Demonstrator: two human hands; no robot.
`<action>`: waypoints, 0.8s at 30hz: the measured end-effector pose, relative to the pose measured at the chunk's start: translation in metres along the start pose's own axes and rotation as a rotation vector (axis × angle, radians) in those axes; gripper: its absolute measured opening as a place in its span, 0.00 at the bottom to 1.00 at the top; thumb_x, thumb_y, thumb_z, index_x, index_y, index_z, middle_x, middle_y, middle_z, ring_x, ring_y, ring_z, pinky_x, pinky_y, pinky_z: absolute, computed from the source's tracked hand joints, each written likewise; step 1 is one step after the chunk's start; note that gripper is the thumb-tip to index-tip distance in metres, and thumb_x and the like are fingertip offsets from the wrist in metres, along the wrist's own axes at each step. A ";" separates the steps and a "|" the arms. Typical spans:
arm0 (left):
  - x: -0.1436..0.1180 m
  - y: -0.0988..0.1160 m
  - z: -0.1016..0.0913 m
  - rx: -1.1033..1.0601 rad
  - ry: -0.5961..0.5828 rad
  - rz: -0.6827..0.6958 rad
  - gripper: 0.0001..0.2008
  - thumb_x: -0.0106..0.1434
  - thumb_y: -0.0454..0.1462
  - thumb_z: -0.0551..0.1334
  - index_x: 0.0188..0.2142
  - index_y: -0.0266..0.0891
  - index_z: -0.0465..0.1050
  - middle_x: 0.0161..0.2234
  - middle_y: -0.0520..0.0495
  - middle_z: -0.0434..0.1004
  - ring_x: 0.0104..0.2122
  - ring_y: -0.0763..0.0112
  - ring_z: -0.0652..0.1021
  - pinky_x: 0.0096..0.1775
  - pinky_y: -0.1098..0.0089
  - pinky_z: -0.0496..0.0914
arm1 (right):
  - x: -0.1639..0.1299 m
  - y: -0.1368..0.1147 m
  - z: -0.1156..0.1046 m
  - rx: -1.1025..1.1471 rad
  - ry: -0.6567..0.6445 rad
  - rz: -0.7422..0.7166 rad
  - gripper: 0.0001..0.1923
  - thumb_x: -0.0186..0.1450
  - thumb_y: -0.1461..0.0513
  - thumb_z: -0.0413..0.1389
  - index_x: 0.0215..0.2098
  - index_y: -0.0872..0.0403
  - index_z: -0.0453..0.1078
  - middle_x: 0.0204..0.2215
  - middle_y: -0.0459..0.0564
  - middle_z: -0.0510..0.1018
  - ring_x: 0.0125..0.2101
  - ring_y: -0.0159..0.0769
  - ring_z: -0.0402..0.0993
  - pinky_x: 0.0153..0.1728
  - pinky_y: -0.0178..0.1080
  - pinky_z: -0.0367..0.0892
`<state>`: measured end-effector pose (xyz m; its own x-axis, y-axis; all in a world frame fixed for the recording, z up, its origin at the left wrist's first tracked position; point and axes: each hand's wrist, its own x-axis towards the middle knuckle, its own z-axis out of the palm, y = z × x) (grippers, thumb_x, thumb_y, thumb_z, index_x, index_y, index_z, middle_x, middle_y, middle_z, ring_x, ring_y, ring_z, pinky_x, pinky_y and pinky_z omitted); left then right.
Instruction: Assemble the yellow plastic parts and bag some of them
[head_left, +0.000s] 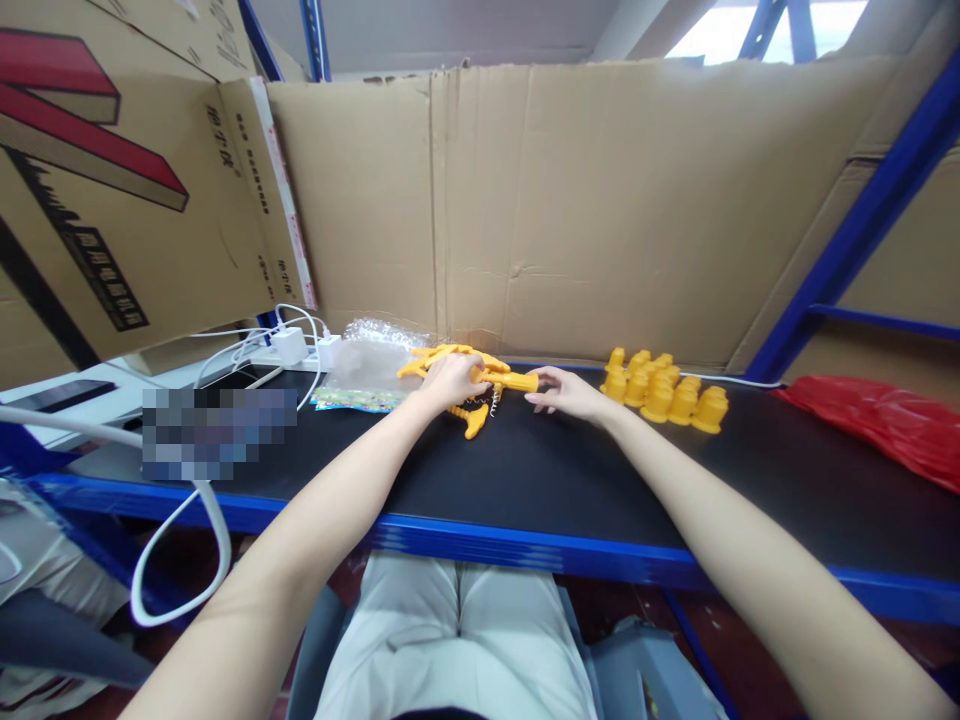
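My left hand (448, 382) is closed over a yellow plastic corkscrew-like piece (480, 395) on the black table top (525, 470); a yellow handle and a metal spiral stick out below the hand. My right hand (564, 393) touches the right end of a yellow rod (517, 381) that pokes out from that piece, fingers pinched at its tip. More yellow arm-shaped parts (435, 355) lie just behind my left hand.
A cluster of several yellow bell-shaped parts (664, 390) stands to the right. A clear plastic bag (367, 365) lies at the left, with white chargers and cables (289, 345). A red bag (877, 420) lies far right. Cardboard walls (600, 200) close the back.
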<state>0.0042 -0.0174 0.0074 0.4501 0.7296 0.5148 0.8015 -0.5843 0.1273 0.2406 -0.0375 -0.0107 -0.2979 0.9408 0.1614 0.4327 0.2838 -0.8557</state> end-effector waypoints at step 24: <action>-0.003 0.000 0.009 -0.103 -0.087 0.108 0.24 0.59 0.40 0.55 0.56 0.41 0.59 0.52 0.42 0.68 0.49 0.61 0.71 0.47 0.62 0.66 | 0.005 0.027 -0.032 -1.019 0.474 0.339 0.17 0.63 0.56 0.53 0.41 0.61 0.73 0.38 0.69 0.76 0.43 0.56 0.72 0.41 0.53 0.65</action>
<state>0.0058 -0.0167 -0.0018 0.5673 0.6862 0.4554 0.7042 -0.6908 0.1638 0.2782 -0.0190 -0.0173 0.2170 0.9105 0.3520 0.9743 -0.1796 -0.1359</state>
